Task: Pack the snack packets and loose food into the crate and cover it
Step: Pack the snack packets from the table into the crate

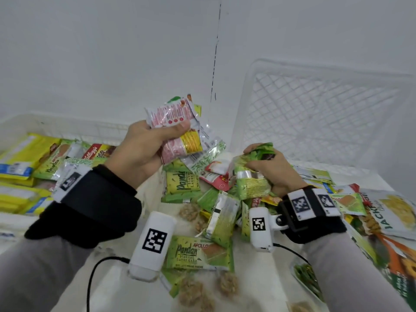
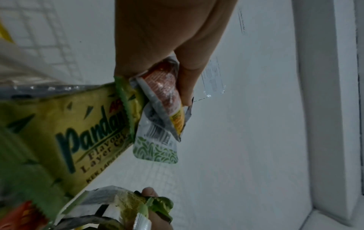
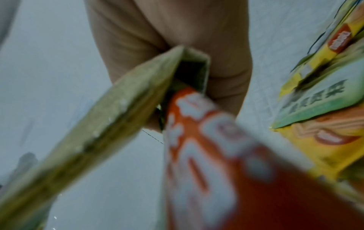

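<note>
The big white lid [image 1: 319, 113] leans on the wall, up behind the right hand [image 1: 273, 171], so the cover is not on yet. The white crate [image 1: 67, 128] sits out past the left hand [image 1: 139, 149] and already has many yellow and green packets in it. Lots more snack packets [image 1: 198, 255] lie on the bench [image 1: 258, 289] under both hands, with loose brown puffs [image 1: 227, 283] near the wrists. The left hand squeezes a bunch of pink and green packets [image 1: 177, 122]. The right hand grabs green packets [image 1: 252, 179] from the pile. I think about half is left.
</note>
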Demonstrator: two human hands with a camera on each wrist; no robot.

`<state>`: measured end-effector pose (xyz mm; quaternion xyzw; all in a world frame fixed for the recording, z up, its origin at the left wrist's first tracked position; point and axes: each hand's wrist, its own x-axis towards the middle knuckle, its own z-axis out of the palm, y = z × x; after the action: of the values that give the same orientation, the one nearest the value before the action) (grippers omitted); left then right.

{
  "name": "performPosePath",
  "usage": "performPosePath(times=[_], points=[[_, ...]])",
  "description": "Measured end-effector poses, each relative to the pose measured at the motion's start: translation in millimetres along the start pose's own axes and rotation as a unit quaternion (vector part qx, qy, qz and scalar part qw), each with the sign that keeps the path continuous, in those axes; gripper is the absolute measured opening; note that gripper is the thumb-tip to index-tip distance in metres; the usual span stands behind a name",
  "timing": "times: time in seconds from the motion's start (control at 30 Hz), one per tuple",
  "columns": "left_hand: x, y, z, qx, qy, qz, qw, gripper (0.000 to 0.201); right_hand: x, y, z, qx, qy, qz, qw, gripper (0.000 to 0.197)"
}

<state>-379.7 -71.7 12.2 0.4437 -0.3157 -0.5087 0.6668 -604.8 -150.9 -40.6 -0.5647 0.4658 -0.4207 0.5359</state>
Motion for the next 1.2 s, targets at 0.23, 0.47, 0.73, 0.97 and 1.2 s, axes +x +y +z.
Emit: performPosePath(times=[0.23,0.47,0.73,0.97,1.2], points=[[10.9,58.7,-42.2,-0.016,-0.034,-0.027,0.999,0.047,-13.6,-53.1,43.0,0.129,-0.026,-0.035,0.991,0.037],[38.8,99.4,-129.0,0.017,-0.016,-0.076,0.997,0.029,-6.9,-93.0,146.8,0.110,-0.077,-0.081,0.988,0.037],[91.8,97.8,-225.3,0.089,0.007,-0.178,0.980,0.006,30.9,-95.6,289.6,-0.082,-0.084,-0.100,0.988,0.034],[126.8,85.3,-282.1,0.312,-0.013,-0.125,0.942,0.025,68.5,-58.1,361.5,-0.451,-0.038,-0.040,0.891,0.064],[144.4,72.2,-315.2,0.443,-0.047,-0.104,0.889,0.041,81.2,-31.1,376.5,-0.393,0.079,-0.128,0.907,0.045]])
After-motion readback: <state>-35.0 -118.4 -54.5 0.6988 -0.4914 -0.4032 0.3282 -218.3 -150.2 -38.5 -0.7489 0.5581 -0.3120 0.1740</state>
